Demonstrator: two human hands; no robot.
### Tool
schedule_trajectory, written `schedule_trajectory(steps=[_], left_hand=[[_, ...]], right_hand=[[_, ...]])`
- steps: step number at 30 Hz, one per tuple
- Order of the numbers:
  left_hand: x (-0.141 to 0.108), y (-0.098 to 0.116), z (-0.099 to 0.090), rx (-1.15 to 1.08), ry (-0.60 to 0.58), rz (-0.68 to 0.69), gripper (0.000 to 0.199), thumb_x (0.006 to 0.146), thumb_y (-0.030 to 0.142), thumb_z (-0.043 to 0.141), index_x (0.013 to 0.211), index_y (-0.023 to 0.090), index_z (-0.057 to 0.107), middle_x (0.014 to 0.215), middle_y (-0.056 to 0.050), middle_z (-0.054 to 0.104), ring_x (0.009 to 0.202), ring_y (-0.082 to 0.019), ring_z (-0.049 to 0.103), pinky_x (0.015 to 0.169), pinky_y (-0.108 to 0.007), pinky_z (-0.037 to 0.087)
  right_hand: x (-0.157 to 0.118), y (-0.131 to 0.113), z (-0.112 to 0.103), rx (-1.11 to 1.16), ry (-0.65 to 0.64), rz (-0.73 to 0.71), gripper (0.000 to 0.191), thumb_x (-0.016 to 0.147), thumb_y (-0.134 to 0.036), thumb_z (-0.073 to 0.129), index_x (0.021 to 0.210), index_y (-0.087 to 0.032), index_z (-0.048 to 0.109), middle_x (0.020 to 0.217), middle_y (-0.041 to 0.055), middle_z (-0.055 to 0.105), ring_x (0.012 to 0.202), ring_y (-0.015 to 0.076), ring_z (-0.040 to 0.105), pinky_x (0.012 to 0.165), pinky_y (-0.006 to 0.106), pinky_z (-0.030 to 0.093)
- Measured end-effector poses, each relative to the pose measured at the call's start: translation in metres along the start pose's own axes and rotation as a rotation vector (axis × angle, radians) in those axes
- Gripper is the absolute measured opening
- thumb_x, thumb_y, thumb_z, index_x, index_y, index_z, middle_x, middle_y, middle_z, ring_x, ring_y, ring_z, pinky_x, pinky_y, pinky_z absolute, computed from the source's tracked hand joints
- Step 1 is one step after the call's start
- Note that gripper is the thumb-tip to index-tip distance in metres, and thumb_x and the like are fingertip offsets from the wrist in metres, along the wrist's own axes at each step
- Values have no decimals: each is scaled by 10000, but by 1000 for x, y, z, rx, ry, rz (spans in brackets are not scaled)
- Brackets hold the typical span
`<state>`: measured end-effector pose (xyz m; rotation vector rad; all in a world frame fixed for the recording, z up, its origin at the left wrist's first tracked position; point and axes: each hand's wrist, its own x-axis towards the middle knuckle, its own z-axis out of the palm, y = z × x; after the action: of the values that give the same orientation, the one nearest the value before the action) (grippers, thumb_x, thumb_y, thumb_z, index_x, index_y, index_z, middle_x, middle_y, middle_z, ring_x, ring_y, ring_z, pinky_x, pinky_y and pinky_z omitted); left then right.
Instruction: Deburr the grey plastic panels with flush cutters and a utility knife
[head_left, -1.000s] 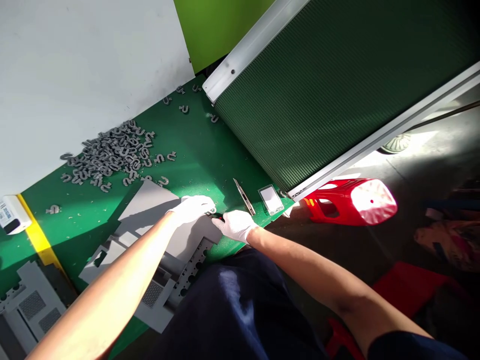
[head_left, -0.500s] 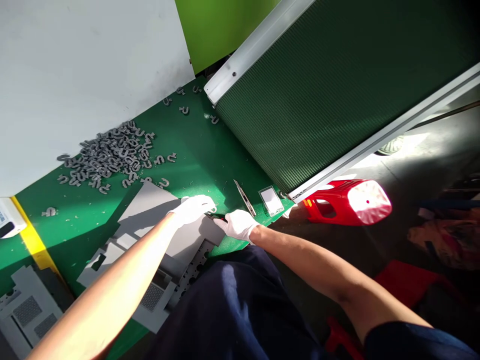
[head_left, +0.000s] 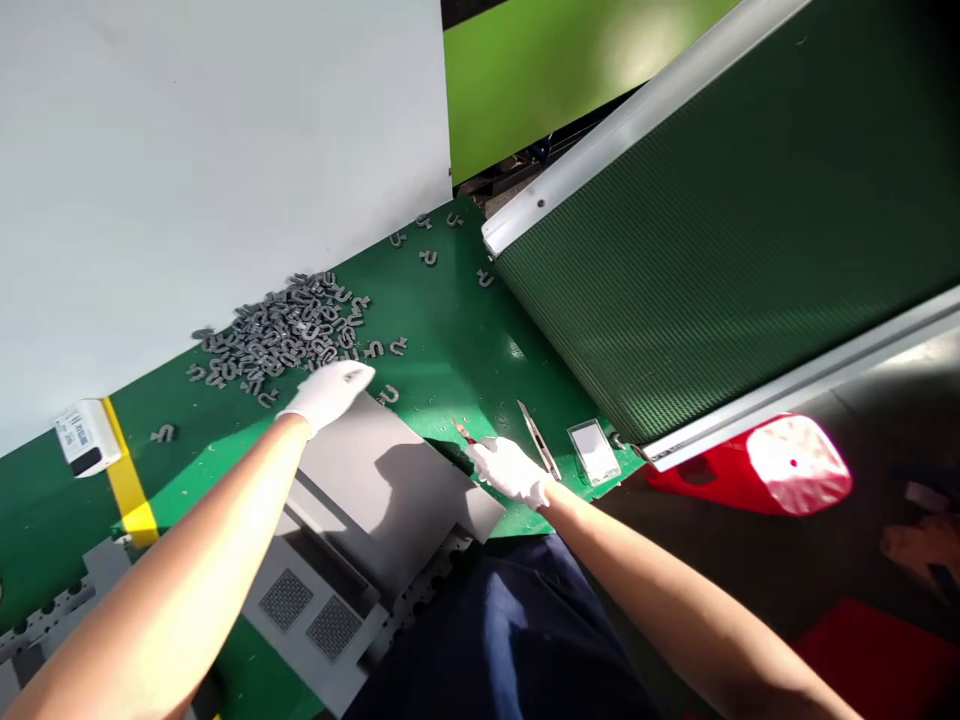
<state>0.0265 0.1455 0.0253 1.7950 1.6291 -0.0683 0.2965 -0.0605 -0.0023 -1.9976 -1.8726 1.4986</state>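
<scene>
My left hand [head_left: 330, 392], in a white glove, hovers at the near edge of a pile of small grey U-shaped clips [head_left: 289, 325]. Its fingers are drawn together; what they hold, if anything, is hidden. In my right hand [head_left: 510, 468], also gloved, are small red-handled pliers [head_left: 463, 431], their tip pointing away to the left. Below both hands lie flat grey panels [head_left: 360, 450], some with perforated grilles. A utility knife [head_left: 538, 440] rests just beyond my right hand, beside a clear case with a white face [head_left: 595, 452].
A green belt conveyor [head_left: 675, 250] with metal rails borders the green table [head_left: 442, 340] on the right. Along the back stands a white board [head_left: 225, 140]. A white device [head_left: 86, 437] sits by yellow tape [head_left: 127, 475]. A red stool [head_left: 750, 465] is below the conveyor.
My left hand has left the pliers and moved left to the clip pile. My right hand keeps the pliers, now apart from the left. The whole view has shifted.
</scene>
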Motion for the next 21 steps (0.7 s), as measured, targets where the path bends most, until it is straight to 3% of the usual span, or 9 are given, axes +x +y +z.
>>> schedule_trajectory(steps=[2, 4, 8, 11, 17, 21], left_hand=[[0, 0, 15, -43, -191, 46, 435, 869, 638, 623, 969, 266, 825, 1088, -34, 811, 1001, -279, 708, 900, -318, 526], [1, 0, 27, -71, -275, 39, 524, 862, 705, 585, 987, 263, 838, 1043, -37, 817, 954, -284, 708, 837, -323, 532], [5, -4, 33, -106, -262, -3, 579, 815, 749, 613, 975, 247, 853, 905, -45, 809, 851, -283, 685, 750, -329, 523], [8, -7, 31, -126, -271, -10, 578, 812, 753, 621, 975, 251, 857, 895, -41, 808, 842, -284, 680, 741, -332, 516], [10, -10, 32, -177, -319, -28, 564, 876, 747, 581, 992, 259, 838, 1100, -31, 817, 1005, -300, 691, 920, -360, 490], [9, -11, 32, -203, -316, -43, 544, 876, 740, 603, 1014, 269, 837, 1132, -25, 814, 1041, -293, 688, 968, -355, 470]], right_hand=[[21, -17, -3, -6, -55, -69, 325, 1077, -362, 466, 940, -239, 734, 861, 30, 732, 751, 171, 636, 642, 262, 401], [42, -34, -2, 3, -79, -92, 380, 1091, -427, 415, 975, -251, 731, 884, 30, 744, 774, 179, 647, 651, 263, 413], [79, -59, 7, 1, -64, -55, 494, 1088, -531, 376, 998, -203, 735, 981, 107, 779, 928, 234, 705, 770, 291, 465], [94, -65, 14, -9, -47, -30, 514, 1080, -547, 378, 989, -179, 726, 1014, 149, 782, 976, 267, 720, 808, 319, 473], [95, -62, 17, -17, -24, -33, 494, 1080, -560, 401, 980, -194, 717, 1022, 129, 787, 988, 244, 727, 818, 291, 468], [93, -67, 15, -49, -6, -44, 484, 1083, -549, 418, 985, -184, 720, 1009, 130, 791, 965, 242, 736, 790, 283, 464]])
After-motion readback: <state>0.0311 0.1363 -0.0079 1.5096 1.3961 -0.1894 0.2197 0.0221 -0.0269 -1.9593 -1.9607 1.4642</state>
